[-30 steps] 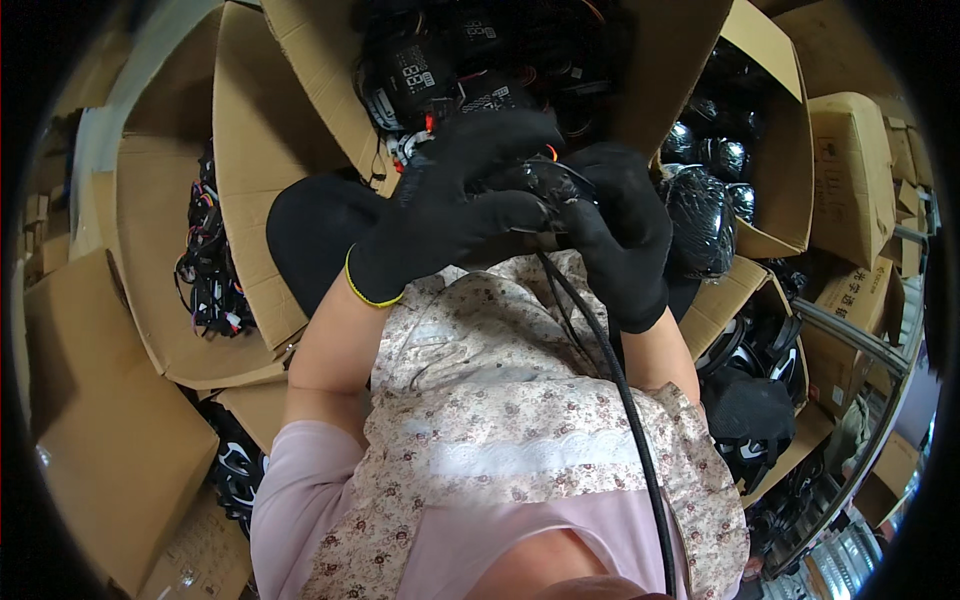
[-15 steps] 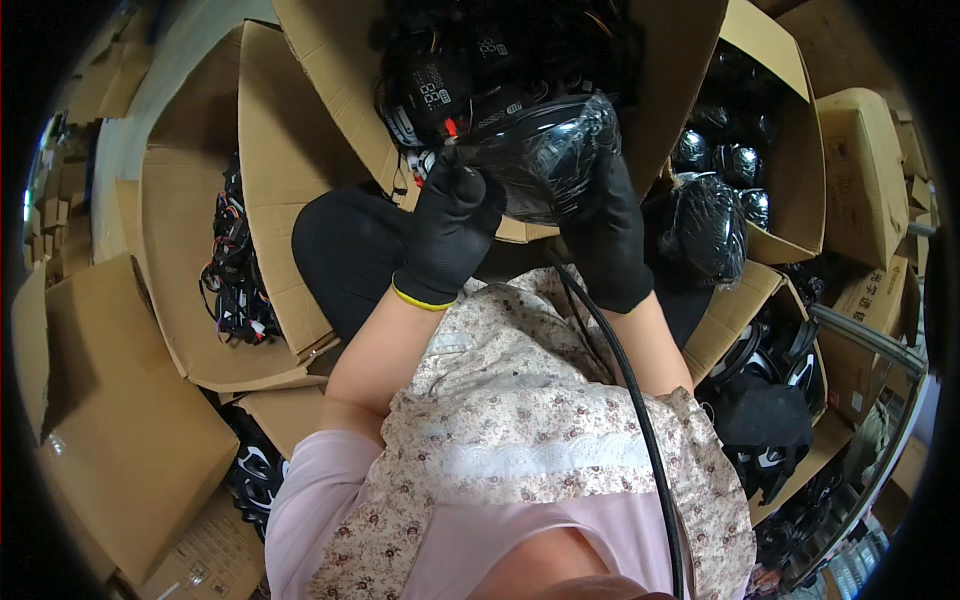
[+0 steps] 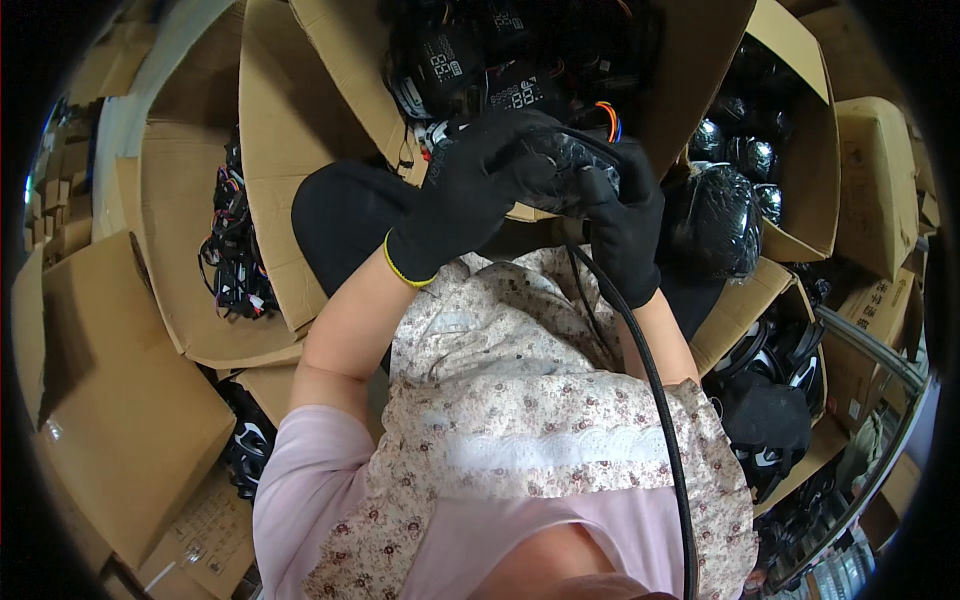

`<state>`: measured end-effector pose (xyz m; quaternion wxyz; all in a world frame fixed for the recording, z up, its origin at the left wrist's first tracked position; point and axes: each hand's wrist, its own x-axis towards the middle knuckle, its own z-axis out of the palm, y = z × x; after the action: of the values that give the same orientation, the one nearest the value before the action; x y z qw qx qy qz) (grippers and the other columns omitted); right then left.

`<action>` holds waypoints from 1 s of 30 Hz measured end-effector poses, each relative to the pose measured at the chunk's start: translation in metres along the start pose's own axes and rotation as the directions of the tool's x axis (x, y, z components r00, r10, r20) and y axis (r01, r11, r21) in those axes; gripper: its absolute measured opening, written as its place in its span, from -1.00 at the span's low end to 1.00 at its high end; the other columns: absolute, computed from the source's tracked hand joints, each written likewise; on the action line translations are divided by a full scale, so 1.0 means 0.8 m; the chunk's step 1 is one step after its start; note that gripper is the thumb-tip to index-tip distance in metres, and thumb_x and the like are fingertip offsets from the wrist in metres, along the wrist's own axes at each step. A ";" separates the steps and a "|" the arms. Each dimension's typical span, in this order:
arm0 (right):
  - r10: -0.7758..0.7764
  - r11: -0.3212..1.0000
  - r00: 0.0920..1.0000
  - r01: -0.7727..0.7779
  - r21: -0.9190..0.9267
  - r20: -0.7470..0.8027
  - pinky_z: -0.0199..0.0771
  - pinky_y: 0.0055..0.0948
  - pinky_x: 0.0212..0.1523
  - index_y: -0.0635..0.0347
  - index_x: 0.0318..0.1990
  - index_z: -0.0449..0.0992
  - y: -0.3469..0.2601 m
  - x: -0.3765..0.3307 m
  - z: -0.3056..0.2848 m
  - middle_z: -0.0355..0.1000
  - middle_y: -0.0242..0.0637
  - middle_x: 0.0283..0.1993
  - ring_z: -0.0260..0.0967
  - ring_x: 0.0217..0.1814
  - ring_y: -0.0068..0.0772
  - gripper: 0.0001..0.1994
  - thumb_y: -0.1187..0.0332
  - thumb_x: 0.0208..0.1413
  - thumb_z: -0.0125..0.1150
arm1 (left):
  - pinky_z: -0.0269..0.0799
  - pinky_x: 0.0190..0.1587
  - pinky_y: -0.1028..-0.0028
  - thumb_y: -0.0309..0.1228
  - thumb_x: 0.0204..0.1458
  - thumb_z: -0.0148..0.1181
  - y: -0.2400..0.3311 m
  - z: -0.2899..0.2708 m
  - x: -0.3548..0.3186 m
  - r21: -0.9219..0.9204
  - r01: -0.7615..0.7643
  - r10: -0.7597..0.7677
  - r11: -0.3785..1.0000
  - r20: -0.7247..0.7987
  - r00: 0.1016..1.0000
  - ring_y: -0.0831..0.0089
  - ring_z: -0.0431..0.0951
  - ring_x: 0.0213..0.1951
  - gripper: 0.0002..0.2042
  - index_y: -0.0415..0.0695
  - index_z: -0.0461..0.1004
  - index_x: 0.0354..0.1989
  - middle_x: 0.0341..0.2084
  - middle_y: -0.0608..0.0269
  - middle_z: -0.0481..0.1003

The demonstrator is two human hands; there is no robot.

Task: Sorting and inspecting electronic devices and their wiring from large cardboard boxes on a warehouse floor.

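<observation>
Both my hands wear black gloves and hold one shiny, dark unit [image 3: 565,168] wrapped in clear film. My left hand [image 3: 468,180] grips it from the left, fingers over its top. My right hand [image 3: 626,215] closes round its right end, thumb on the near side. The gloves cover much of the unit, so its full shape is hidden. Just beyond are black display units [image 3: 440,72] with printed digits and coloured wires, heaped in an open carton [image 3: 345,85]. A film-wrapped black unit [image 3: 718,222] rests by my right knee.
An open carton at right holds several film-wrapped units [image 3: 752,158]. Wired parts [image 3: 235,240] lie in a carton at left. Black-and-white pieces fill a lower right box [image 3: 765,410]. A black cable [image 3: 655,415] hangs over my apron. A metal rail [image 3: 870,345] runs at far right.
The wrapped unit has been turned and drawn in, showing less of its face. My hands have moved closer together round it. The view has shifted slightly.
</observation>
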<state>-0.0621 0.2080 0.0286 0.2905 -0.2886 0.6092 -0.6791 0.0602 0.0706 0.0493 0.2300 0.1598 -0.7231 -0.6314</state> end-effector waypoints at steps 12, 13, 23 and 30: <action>-0.244 0.951 0.968 0.252 -0.182 0.064 0.36 -0.38 0.07 0.25 -0.04 0.48 -0.003 0.015 -0.002 0.39 -0.29 -0.08 0.37 -0.01 -0.37 -0.62 0.44 -0.06 0.36 | 0.38 0.13 0.43 -0.32 0.07 0.30 0.003 -0.003 -0.004 -0.122 0.029 -0.038 0.992 -0.065 0.997 0.44 0.49 0.02 -0.59 -0.24 0.47 0.07 -0.02 0.18 0.52; -0.246 0.965 0.965 0.253 -0.071 0.089 0.35 -0.32 0.14 0.23 0.04 0.44 -0.010 0.015 -0.001 0.37 -0.23 0.01 0.37 0.08 -0.27 -0.50 0.43 -0.13 0.41 | 0.36 0.16 0.41 -0.26 0.08 0.30 -0.013 -0.008 -0.006 -0.125 -0.063 0.057 0.990 -0.055 0.997 0.40 0.47 0.06 -0.55 -0.23 0.45 0.09 0.03 0.15 0.49; -0.341 0.931 0.939 0.345 -0.119 0.055 0.43 -0.31 0.10 0.24 0.14 0.38 0.011 0.007 -0.014 0.39 -0.11 0.10 0.39 0.12 -0.20 -0.43 0.47 -0.09 0.42 | 0.28 0.20 0.26 -0.19 -0.11 0.43 -0.014 -0.010 0.010 0.319 -0.317 0.369 0.893 -0.118 0.922 0.21 0.34 0.18 -0.52 -0.08 0.52 0.00 -0.02 0.13 0.49; -0.508 0.809 0.841 0.540 -0.233 0.185 0.45 -0.25 0.02 0.18 0.01 0.37 0.000 0.004 -0.011 0.38 -0.02 0.07 0.38 0.08 -0.08 -0.46 0.44 -0.17 0.51 | 0.32 0.13 0.24 -0.21 -0.23 0.48 0.017 -0.014 0.007 0.388 -0.465 0.468 0.796 0.093 0.879 0.20 0.43 0.04 -0.52 -0.06 0.58 -0.05 -0.10 0.20 0.52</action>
<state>-0.0708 0.2116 0.0281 0.0827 -0.5213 0.5766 -0.6236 0.0623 0.0602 0.0646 0.3433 0.0227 -0.8524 -0.3938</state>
